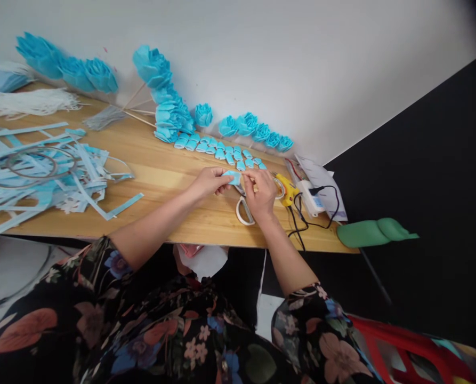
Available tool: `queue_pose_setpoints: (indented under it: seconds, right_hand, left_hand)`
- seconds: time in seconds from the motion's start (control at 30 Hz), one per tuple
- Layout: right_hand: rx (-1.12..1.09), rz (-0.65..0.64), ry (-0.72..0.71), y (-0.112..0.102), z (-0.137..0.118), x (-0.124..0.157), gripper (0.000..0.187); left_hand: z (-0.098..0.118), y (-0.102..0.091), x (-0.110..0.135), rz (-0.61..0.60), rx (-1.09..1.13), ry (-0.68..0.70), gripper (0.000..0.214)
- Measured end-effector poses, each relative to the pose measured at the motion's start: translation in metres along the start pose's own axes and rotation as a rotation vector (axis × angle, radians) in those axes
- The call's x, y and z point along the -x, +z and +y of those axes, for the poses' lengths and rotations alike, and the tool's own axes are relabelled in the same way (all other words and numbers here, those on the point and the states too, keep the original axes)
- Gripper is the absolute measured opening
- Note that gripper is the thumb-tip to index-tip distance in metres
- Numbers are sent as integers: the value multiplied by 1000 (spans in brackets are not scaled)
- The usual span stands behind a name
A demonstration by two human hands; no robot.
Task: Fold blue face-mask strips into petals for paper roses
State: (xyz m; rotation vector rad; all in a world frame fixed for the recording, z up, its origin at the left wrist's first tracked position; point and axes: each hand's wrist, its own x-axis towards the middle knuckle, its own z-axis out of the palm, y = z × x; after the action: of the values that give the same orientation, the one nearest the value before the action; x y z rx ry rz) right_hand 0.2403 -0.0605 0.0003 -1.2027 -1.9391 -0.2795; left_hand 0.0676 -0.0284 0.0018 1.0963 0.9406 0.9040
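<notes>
A small piece of light blue fabric (232, 176) is pinched between the thumb and fingers of my left hand (212, 182), above the wooden table. My right hand (261, 193) is closed too, its fingertips at the right edge of the same piece. Under my right hand lie scissors with white handles (244, 212), their blades partly hidden. Just beyond both hands, several small folded blue petals (220, 153) are set out in rows. A yellow glue gun (288, 190) rests to the right of my right hand, beside a partly covered white ring (279, 189).
Blue fabric flowers (174, 114) line the wall, some on sticks. Fabric strips and wire hoops (33, 165) are heaped at left, near white cords (33, 102) and a grey bundle (104, 117). A white power strip (310, 198), cables and a green bottle (368, 233) occupy the right end.
</notes>
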Motion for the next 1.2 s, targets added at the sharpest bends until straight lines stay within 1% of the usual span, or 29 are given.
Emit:
queue_pose_setpoints:
  seconds: [0.13, 0.3, 0.5, 0.7, 1.03, 1.2]
  right_hand:
    - [2, -4, -33, -1, 1, 0, 23]
    - [21, -34, -26, -2, 0, -1, 25]
    - [52, -23, -86, 0, 0, 0, 24]
    - [40, -58, -62, 1, 1, 3, 24]
    - [26, -19, -58, 0, -1, 2, 22]
    - [24, 16, -48, -1, -1, 2, 21]
  left_hand:
    - [1, 0, 1, -1, 0, 4, 21]
    - [1, 1, 1, -5, 11, 6, 22]
    - [3, 1, 3, -10, 18, 12, 24]
    - [4, 1, 6, -13, 39, 14, 24]
    - [4, 1, 5, -1, 26, 21, 24]
    - [6, 2, 6, 18, 12, -9, 24]
